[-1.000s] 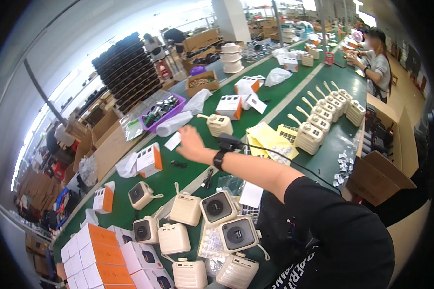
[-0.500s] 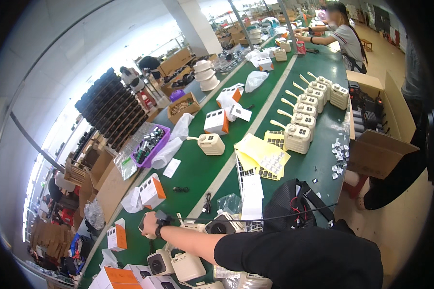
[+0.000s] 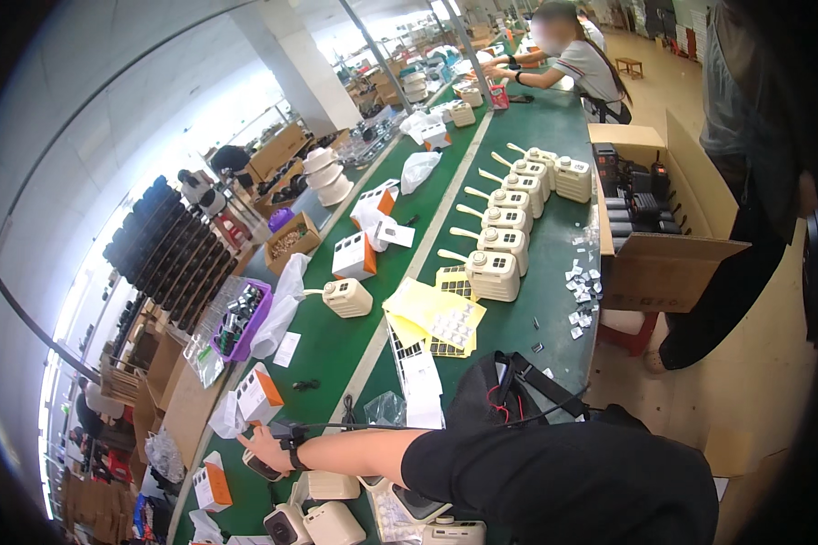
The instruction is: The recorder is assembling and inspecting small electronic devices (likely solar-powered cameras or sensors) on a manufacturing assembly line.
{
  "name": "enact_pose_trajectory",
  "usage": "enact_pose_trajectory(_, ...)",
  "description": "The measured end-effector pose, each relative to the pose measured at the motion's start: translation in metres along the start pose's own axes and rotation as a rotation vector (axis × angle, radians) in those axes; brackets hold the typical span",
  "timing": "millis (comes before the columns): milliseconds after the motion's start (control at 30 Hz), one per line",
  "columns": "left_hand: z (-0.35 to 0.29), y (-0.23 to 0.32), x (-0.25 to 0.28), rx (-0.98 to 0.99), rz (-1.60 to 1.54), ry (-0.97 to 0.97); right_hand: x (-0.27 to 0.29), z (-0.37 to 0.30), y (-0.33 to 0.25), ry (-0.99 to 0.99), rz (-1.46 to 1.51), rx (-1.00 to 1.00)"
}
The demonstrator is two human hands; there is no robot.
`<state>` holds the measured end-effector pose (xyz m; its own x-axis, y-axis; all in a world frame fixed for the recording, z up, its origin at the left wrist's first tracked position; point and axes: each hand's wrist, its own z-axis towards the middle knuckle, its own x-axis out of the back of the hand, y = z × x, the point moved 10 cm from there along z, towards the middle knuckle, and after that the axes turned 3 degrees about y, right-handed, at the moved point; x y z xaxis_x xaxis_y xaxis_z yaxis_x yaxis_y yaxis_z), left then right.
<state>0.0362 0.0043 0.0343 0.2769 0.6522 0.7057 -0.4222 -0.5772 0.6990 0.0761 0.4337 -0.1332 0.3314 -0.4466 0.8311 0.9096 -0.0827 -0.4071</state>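
Note:
My right hand (image 3: 268,450) reaches across the green bench at the lower left, its bent fingers closed over a cream device with a dark face (image 3: 260,467). A dark strap unit (image 3: 288,434) with a cable sits on that wrist. My left hand is out of view. Beside and below the right hand lie several cream canister-shaped devices (image 3: 334,524), one showing a dark square front (image 3: 284,527). Just beyond the hand stands a white and orange box (image 3: 257,395), and another such box (image 3: 211,485) is on its left.
More cream canisters with handles (image 3: 493,274) line the bench's right side. Yellow sticker sheets (image 3: 427,309), a black strapped bag (image 3: 482,391) and a purple basket (image 3: 245,336) lie around. An open carton of black devices (image 3: 673,263) stands at right. A co-worker (image 3: 582,64) works at the far end.
My view has swung, so the bench scene sits further left in the picture. The right hand has moved slightly left and down, staying over the near group of cream devices.

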Motion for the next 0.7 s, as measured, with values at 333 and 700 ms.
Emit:
enact_pose_trajectory(333, -0.027, 0.040, -0.017, 0.257, 0.129, 0.241, 0.062, -0.022, 0.049, -0.040, 0.554, 0.168)
enact_pose_trajectory(700, -0.093, 0.018, 0.074, 0.555, 0.631, 1.440, 0.348, -0.220, -0.030, -0.114, 0.601, 0.919)
